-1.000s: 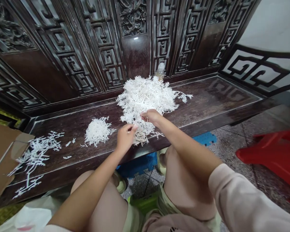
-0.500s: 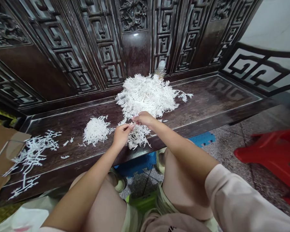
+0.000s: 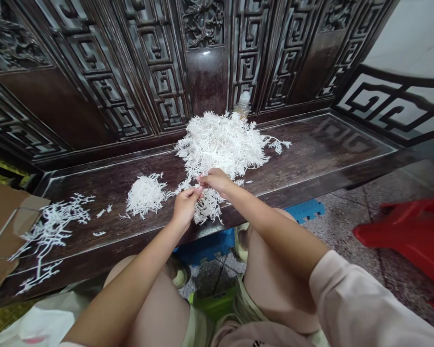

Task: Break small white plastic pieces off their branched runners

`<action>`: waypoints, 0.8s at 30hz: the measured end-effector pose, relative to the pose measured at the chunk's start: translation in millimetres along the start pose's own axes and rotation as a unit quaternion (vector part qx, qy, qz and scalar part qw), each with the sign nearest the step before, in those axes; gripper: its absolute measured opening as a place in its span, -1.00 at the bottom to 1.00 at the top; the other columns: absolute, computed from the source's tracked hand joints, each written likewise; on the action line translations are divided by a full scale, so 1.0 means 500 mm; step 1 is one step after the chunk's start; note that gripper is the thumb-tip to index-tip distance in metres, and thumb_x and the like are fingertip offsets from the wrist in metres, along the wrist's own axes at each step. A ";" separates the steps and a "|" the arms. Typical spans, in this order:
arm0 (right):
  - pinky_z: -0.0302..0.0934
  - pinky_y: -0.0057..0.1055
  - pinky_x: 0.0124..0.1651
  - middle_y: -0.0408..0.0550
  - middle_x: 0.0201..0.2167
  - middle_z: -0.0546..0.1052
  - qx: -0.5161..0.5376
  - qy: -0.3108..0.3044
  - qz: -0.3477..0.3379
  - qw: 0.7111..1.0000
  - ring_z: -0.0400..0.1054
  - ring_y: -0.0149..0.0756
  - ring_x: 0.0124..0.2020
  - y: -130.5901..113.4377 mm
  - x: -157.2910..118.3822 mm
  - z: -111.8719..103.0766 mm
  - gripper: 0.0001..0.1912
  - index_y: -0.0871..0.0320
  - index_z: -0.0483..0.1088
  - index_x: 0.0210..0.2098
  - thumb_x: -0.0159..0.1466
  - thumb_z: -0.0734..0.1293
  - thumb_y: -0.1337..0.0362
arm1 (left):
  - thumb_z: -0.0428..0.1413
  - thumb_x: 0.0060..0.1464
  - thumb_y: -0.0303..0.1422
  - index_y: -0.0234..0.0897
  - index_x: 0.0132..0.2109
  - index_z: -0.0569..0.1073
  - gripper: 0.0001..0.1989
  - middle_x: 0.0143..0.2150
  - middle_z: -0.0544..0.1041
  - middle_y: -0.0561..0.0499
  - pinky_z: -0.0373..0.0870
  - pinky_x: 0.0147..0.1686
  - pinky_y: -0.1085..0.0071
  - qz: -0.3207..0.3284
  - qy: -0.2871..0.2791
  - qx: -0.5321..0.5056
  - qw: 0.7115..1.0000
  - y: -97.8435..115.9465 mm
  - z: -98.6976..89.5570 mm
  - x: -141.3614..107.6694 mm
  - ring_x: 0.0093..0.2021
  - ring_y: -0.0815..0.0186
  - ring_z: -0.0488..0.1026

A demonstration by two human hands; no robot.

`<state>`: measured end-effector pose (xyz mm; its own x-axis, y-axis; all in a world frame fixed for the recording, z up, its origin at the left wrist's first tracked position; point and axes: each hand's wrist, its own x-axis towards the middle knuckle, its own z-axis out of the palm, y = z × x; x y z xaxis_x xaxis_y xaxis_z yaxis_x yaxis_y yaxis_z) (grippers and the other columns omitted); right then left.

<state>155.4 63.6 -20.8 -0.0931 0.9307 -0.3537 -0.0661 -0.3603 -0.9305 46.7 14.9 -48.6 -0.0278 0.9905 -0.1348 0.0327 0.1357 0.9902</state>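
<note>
My left hand is closed, thumb and fingertips pinched together at the bench's front edge. My right hand is closed too, its fingertips nearly meeting the left ones. Between them is a small white branched plastic piece, mostly hidden by the fingers. Right behind the hands rises a large heap of white branched pieces. A smaller clump of such pieces lies just beneath my hands, partly covered by them. To the left sits a low pile of short white bits.
Long white branched sprigs lie at the bench's left end by a cardboard box. A capped clear bottle stands behind the heap, against the carved backrest. A red plastic stool is on the floor at right.
My hands remain pinched together over the clump, with a slight shift of the fingers. The whole view has moved a little; the piles look the same.
</note>
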 end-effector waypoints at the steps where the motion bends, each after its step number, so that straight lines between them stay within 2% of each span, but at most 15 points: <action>1: 0.21 -0.51 -0.48 -0.13 -0.70 0.35 -0.003 0.004 -0.004 1.000 0.24 -0.49 -0.62 0.002 0.001 0.000 -0.89 0.27 0.27 -0.63 -0.06 0.32 0.48 | 0.11 -0.18 -0.14 -0.35 -0.50 0.43 -0.69 -0.57 0.37 0.09 0.15 -0.43 0.51 -0.002 0.005 -0.007 1.000 0.001 0.002 -0.002 -0.50 0.45 0.22; 6: 0.21 -0.47 -0.44 -0.13 -0.64 0.37 -0.048 0.057 -0.046 0.996 0.27 -0.45 -0.58 0.021 -0.004 0.010 -0.90 0.25 0.28 -0.61 -0.05 0.32 0.38 | 0.10 -0.16 -0.13 -0.35 -0.44 0.44 -0.68 -0.56 0.33 0.09 0.13 -0.44 0.51 -0.024 0.016 -0.038 0.999 0.004 0.004 -0.009 -0.51 0.47 0.20; 10: 0.18 -0.49 -0.45 -0.14 -0.60 0.38 -0.065 0.102 -0.085 0.989 0.28 -0.44 -0.53 0.040 -0.011 0.027 -0.89 0.24 0.32 -0.56 -0.05 0.32 0.31 | 0.08 -0.15 -0.11 -0.35 -0.53 0.38 -0.66 -0.62 0.24 0.12 0.08 -0.51 0.51 -0.016 0.059 -0.024 0.998 -0.005 0.000 -0.009 -0.56 0.48 0.13; 14: 0.17 -0.51 -0.44 -0.16 -0.58 0.39 -0.027 0.091 -0.101 0.990 0.27 -0.46 -0.53 0.045 -0.015 0.036 -0.89 0.25 0.33 -0.55 -0.08 0.32 0.32 | 0.06 -0.13 -0.10 -0.33 -0.60 0.30 -0.64 -0.67 0.14 0.15 0.01 -0.57 0.50 -0.006 0.099 0.007 0.995 -0.011 -0.003 -0.006 -0.61 0.49 0.05; 24: 0.20 -0.52 -0.45 -0.19 -0.63 0.35 0.035 0.081 -0.079 0.993 0.28 -0.48 -0.56 0.029 -0.020 0.031 -0.88 0.23 0.27 -0.58 -0.07 0.33 0.35 | 0.04 -0.11 -0.14 -0.32 -0.54 0.33 -0.70 -0.66 0.19 0.12 0.03 -0.58 0.51 0.008 0.092 0.039 0.995 -0.008 -0.008 0.004 -0.59 0.46 0.11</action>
<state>140.0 48.0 -29.0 0.0853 0.9716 -0.2208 -0.1366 -0.2081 -0.9685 42.5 16.2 -52.8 -0.2090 0.9724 -0.1033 0.1126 0.1289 0.9852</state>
